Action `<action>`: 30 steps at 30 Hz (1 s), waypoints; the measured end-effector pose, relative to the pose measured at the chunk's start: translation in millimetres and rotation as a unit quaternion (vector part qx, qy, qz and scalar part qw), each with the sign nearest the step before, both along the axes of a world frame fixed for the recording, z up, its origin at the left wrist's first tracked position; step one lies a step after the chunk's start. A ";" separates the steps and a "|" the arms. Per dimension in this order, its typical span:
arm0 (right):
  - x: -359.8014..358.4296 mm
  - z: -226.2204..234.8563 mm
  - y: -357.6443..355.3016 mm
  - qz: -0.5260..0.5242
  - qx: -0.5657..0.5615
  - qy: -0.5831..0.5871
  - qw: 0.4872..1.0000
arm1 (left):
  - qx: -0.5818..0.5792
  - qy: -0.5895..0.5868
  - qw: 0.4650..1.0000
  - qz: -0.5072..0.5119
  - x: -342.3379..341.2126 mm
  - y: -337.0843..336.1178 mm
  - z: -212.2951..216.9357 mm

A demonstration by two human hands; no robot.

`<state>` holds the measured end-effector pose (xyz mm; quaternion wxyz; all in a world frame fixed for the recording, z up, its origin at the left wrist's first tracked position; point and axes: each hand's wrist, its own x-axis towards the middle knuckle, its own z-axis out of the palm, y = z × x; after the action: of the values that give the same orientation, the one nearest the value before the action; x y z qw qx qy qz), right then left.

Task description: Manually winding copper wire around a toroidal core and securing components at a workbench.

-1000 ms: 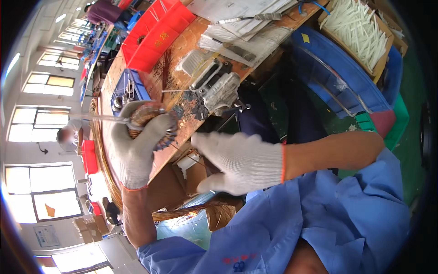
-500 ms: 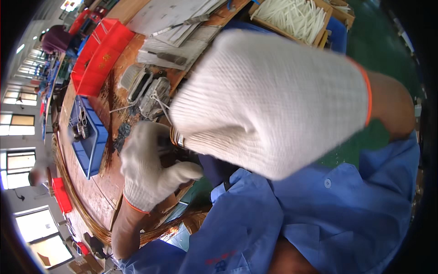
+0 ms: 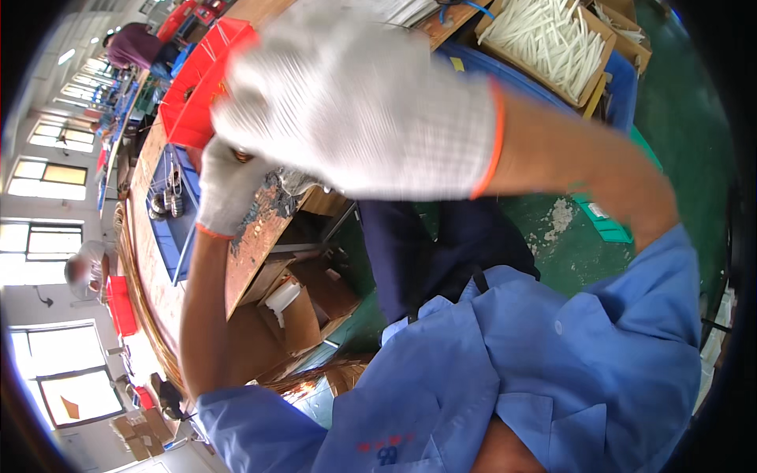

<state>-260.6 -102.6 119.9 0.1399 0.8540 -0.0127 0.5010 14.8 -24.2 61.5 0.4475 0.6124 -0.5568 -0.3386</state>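
Note:
My right hand [image 3: 355, 102], in a white knit glove with an orange cuff, is raised close to the camera and blurred; it hides most of the wooden workbench [image 3: 252, 236]. Whether it holds anything does not show. Behind and below it, my left hand [image 3: 225, 189], also gloved, rests at the bench's edge with its fingers curled over a small brownish copper-coloured part [image 3: 240, 155], mostly hidden. My blue work shirt fills the lower frame.
On the bench are red crates [image 3: 197, 87] and a blue tray [image 3: 169, 229] with metal parts. A cardboard box of white tubes [image 3: 552, 39] stands at the upper right. Open cardboard boxes [image 3: 300, 307] sit under the bench. One person [image 3: 83, 268] works far left, another [image 3: 134, 47] at the top.
My right hand rose from the bench toward the camera and now covers the top of the view. The left hand stayed on the bench as the view swung.

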 end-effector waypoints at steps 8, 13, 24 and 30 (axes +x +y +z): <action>35.0 -241.6 85.3 0.292 0.856 0.084 0.418 | -0.147 0.064 0.983 0.085 -17.2 -24.8 -61.1; 35.1 -240.0 39.4 0.442 0.830 -0.335 0.057 | -0.174 0.056 0.981 0.067 -11.2 -26.1 -64.0; 99.5 -141.8 92.3 -0.014 0.182 0.328 0.927 | -0.161 0.089 0.978 0.098 -27.9 -7.0 -86.9; 45.8 -128.8 27.1 0.035 0.265 0.118 0.956 | -0.267 0.148 0.948 0.084 -28.7 -7.6 -107.6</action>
<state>-214.8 -75.5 -8.9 -0.1091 0.9133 -0.0983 0.3800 -13.9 -31.8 -46.1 0.6993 0.4576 -0.5007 -0.2255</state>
